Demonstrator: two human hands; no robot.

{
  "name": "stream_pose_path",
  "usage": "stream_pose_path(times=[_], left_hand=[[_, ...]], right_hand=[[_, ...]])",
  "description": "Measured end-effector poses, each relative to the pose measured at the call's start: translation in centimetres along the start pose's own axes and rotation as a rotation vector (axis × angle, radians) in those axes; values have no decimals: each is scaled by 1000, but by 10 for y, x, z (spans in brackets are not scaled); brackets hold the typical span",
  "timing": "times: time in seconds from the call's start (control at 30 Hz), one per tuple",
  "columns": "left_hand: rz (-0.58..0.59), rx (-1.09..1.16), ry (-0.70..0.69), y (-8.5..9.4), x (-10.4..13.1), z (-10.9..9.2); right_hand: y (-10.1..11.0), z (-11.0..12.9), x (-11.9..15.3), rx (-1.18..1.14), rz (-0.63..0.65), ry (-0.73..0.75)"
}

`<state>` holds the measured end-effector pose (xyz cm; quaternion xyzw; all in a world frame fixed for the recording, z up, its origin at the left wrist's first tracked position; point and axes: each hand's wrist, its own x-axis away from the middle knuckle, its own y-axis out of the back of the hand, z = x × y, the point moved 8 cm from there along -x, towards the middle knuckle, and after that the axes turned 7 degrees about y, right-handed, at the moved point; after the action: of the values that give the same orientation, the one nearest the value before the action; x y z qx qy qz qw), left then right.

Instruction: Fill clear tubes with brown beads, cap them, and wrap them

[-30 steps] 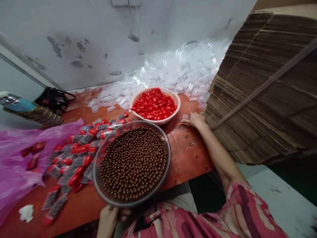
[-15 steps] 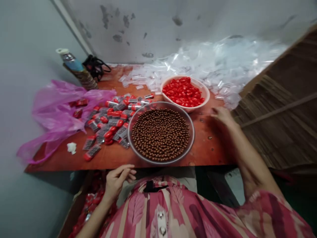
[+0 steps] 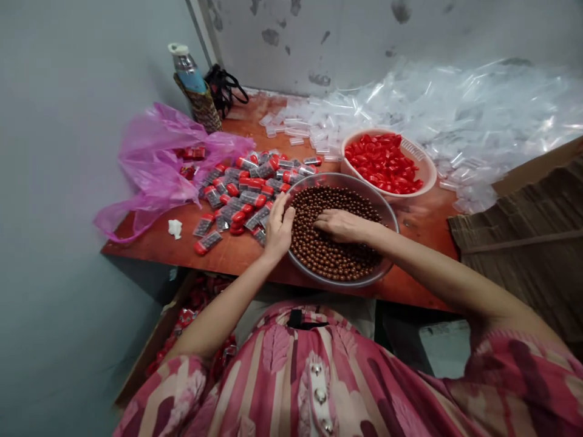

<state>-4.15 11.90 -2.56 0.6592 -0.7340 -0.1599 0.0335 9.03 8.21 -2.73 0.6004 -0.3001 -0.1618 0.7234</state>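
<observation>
A clear round bowl (image 3: 395, 233) full of small brown balls (image 3: 334, 262) stands at the table's front edge. My left hand (image 3: 279, 229) is at its left rim, thumb over the edge and fingers along the outside. Inside the bowl, my right hand (image 3: 344, 226) is closed, its fingertips dipped among the balls. Whatever those fingers hold is hidden. Left of the bowl lies a pile of small clear tubes with red caps (image 3: 241, 203), filled with dark balls. Behind it on the right, a pink basket (image 3: 430, 176) holds loose red caps (image 3: 382, 162).
Empty clear tubes (image 3: 455, 121) are heaped along the back wall. A purple plastic bag (image 3: 150, 158) and a flask (image 3: 194, 85) are at the left. Stacked cardboard (image 3: 523, 243) borders the right side. Below the table's left, a box holds red-capped pieces (image 3: 186, 318).
My right hand has come from the table beside the basket into the balls. My left hand has risen from the table's front edge to the bowl's rim. The view has shifted.
</observation>
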Motion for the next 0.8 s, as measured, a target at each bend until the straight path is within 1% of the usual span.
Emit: stream_pose_path(times=[0.03,0.1,0.17,0.2,0.3,0.37,0.47,0.5,0.53,0.57,0.67,0.73,0.8], left_hand=[[-5,3,-12,1,1,-2],[5,3,-32,2,-1,-6],[29,5,-38,0,-8,-7],[44,2,-40,-2,-13,-6],[89,-50,-66,-9,-29,-5],[77,-125,-124,-10,-34,-11],[48,-180,-283,-8,-25,-35],[66,-162,-325,-9,-19,-44],[106,-129,-337,-12,-14,-51],[168,-85,-312,-17,-10,-55],[423,78,-121,-42,-1,-54],[571,222,-19,-59,3,-53],[675,386,76,-72,5,-52]], right_hand=[[0,1,-3,-90,-26,-13],[4,-6,0,-302,-129,-126],[10,-16,10,-564,-291,-251],[11,-19,16,-714,-371,-288],[11,-24,30,-1127,-554,-333],[9,-26,37,-1270,-633,-362],[11,-25,44,-1342,-716,-376],[13,-25,46,-1355,-744,-371],[15,-25,49,-1364,-778,-367],[17,-25,53,-1369,-812,-365],[22,-22,60,-1333,-851,-353],[27,-20,65,-1241,-862,-351],[33,-20,72,-1110,-886,-376]])
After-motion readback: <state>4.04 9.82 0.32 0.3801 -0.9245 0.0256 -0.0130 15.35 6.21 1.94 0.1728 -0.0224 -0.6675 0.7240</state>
